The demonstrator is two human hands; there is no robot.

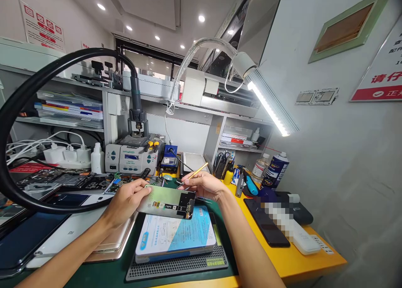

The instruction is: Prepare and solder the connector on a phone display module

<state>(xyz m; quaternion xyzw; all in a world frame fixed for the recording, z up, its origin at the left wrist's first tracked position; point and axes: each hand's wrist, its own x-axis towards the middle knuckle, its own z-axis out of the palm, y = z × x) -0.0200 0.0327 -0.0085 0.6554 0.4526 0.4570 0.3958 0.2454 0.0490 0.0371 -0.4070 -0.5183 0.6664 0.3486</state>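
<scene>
Hands (pixel 127 199): two. Held screen (pixel 166 203): one. Held tool (pixel 197 171): one. Grid mat (pixel 176 272): one. Desk lamp (pixel 273 99): one. Spray can (pixel 276 171): one.

The wall sign (pixel 42 26) at left reads "回收价格" in white on red blocks. The sign (pixel 383 68) at right, cut off by the picture's edge, shows "配件", a large red "请仔" and, on its red band, a tick beside "正". A white phone (pixel 59 233) bears the "mi" logo. Print on the blue-and-white box (pixel 177 233), the spray can (pixel 276 171) and the grey machine (pixel 132 159) is too small to read.
</scene>
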